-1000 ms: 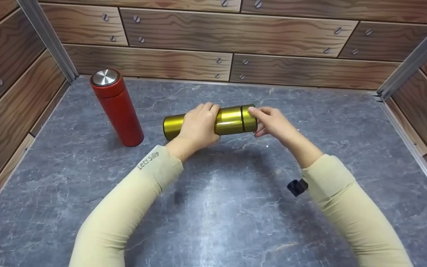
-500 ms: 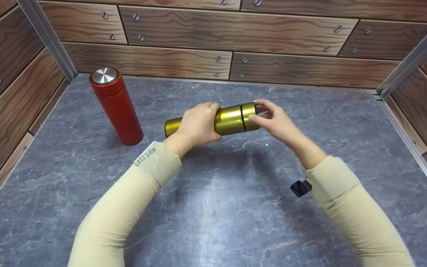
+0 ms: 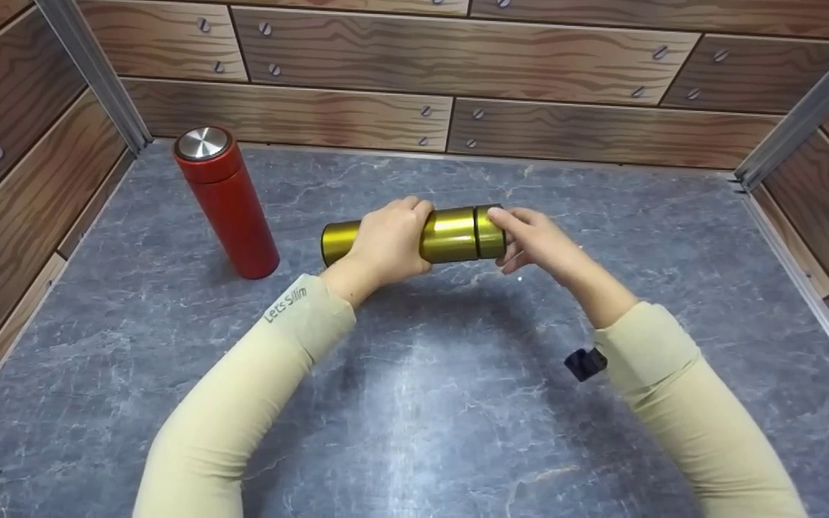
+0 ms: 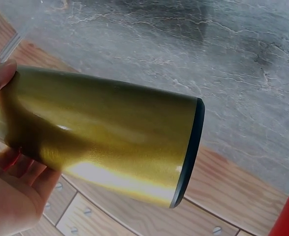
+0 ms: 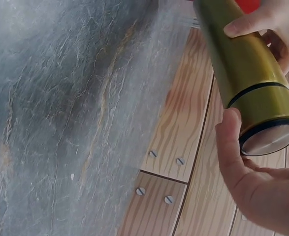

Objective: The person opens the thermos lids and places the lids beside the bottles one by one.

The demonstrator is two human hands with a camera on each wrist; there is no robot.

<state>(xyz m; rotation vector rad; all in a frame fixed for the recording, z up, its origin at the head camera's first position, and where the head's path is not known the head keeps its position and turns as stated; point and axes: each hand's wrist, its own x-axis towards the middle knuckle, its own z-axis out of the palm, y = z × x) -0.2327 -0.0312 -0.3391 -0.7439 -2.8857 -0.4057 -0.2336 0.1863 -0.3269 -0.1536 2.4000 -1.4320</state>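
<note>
My left hand [image 3: 393, 241] grips the body of a gold thermos flask [image 3: 450, 234], held lying nearly level above the table. In the left wrist view, the flask's dark-rimmed base [image 4: 188, 152] points away from the hand. At the other end, my right hand [image 3: 540, 241] has its thumb on the gold lid [image 3: 488, 230], beyond a black seam, with its other fingers lower down around the end. The right wrist view shows the lid's silver top disc [image 5: 270, 140] facing that hand, the lid seated against the body. A red thermos flask [image 3: 231, 208] stands upright to the left.
The grey marbled table [image 3: 414, 403] is bounded by a wood-patterned back wall [image 3: 357, 61] and side walls, with metal corner posts [image 3: 94, 72]. A small black device [image 3: 585, 364] sits at the right sleeve cuff.
My right hand turned about the lid: fingers went over its top half a second ago, and now the thumb lies on top again. The left hand and red flask stay nearly put.
</note>
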